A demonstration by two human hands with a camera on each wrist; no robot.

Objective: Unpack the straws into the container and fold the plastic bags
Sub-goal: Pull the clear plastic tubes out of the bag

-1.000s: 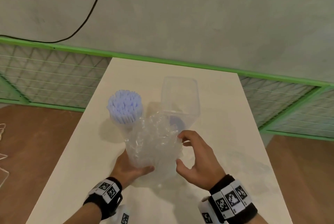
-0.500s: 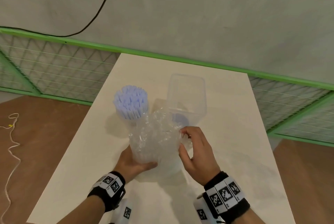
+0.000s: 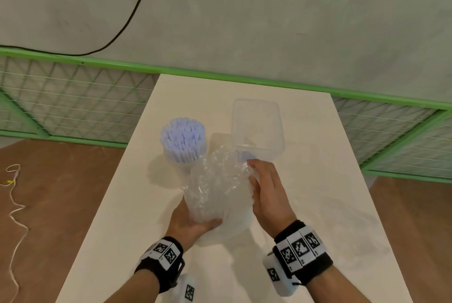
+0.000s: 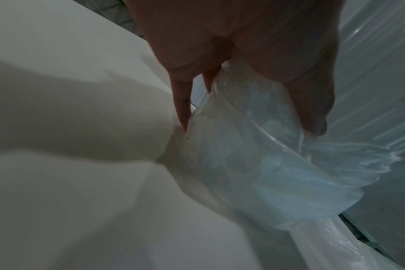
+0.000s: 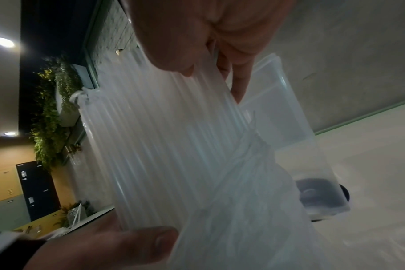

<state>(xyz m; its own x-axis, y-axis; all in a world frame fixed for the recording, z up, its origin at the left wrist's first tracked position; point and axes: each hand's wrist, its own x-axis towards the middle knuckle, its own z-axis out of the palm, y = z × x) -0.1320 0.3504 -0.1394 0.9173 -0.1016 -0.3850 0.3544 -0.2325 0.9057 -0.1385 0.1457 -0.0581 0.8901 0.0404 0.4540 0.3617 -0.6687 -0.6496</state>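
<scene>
A crumpled clear plastic bag point(image 3: 215, 185) full of pale straws stands tilted over the near middle of the white table point(image 3: 318, 180). My left hand point(image 3: 193, 223) grips its bottom end from below, with the thumb wrapped across the front point(image 4: 312, 118). My right hand point(image 3: 266, 187) holds the bag's upper right side, fingers at its top edge and thumb on the plastic. In the right wrist view the straws point(image 5: 173, 137) show as long ribs through the film. An empty clear square container point(image 3: 256, 129) stands just beyond the bag. A round holder packed with lilac straws point(image 3: 183, 137) stands to its left.
The table runs away from me to a green-framed mesh fence point(image 3: 73, 106) and a grey wall. Brown floor lies on both sides, with a thin white cord point(image 3: 14, 204) on the left. Bare tabletop lies right of the clear container.
My right hand, open beside the bag a second ago, has closed onto its upper right side. The left hand has kept its grip on the bottom end.
</scene>
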